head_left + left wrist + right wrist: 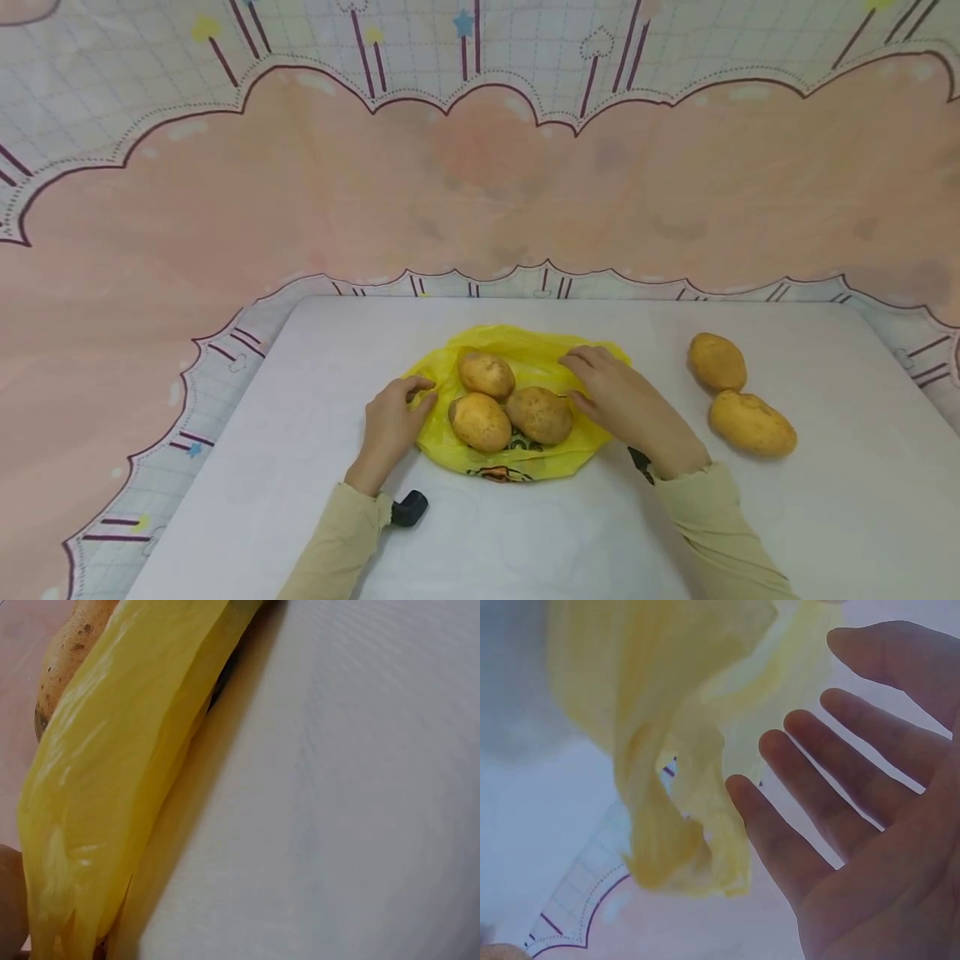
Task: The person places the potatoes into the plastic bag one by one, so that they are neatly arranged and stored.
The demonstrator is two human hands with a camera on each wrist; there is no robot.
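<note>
A yellow plastic bag [450,454] lies spread on the white table, and three potatoes [481,422] sit together within it. At the bag's left edge, my left hand [392,423] pinches the thin plastic. The left wrist view shows the yellow plastic [112,765] bunching toward that hand's fingers, mostly out of frame, with part of one potato [71,660] behind it. My right hand [626,404] hovers at the bag's right side. Its fingers are extended and spread beside the yellow plastic [660,832] in the right wrist view, holding nothing.
Two more potatoes, a rounder one [717,362] and a longer one [752,424], lie touching on the table [847,517] to the right of the bag. Behind the table's far edge hangs a patterned pink cloth [480,192].
</note>
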